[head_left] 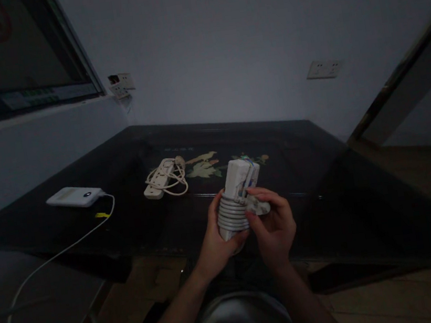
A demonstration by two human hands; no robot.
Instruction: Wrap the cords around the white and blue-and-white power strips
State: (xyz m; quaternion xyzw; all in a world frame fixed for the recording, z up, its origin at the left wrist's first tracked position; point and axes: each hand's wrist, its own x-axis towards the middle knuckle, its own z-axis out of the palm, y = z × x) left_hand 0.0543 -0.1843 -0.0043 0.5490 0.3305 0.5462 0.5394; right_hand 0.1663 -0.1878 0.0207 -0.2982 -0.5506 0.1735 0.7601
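Note:
A white power strip (pixel 236 173) is held tilted upright over the near part of the table, its grey-white cord (pixel 232 213) wound in several tight turns round its lower half. My left hand (pixel 217 246) is closed round the wound part from the left and below. From the right, my right hand (pixel 276 227) has its fingers curled round the pale plug (pixel 260 206) at the cord's end, thumb against the coils. Its palm side and part of the plug are hidden.
The dark glossy table (pixel 138 235) bears a second white power strip (pixel 160 179) with a loosely tangled cord. At the left lies a white device (pixel 74 197) with a cable (pixel 62 251) trailing off the edge, near a yellow tag (pixel 102 215). Wall sockets (pixel 324 68) are behind.

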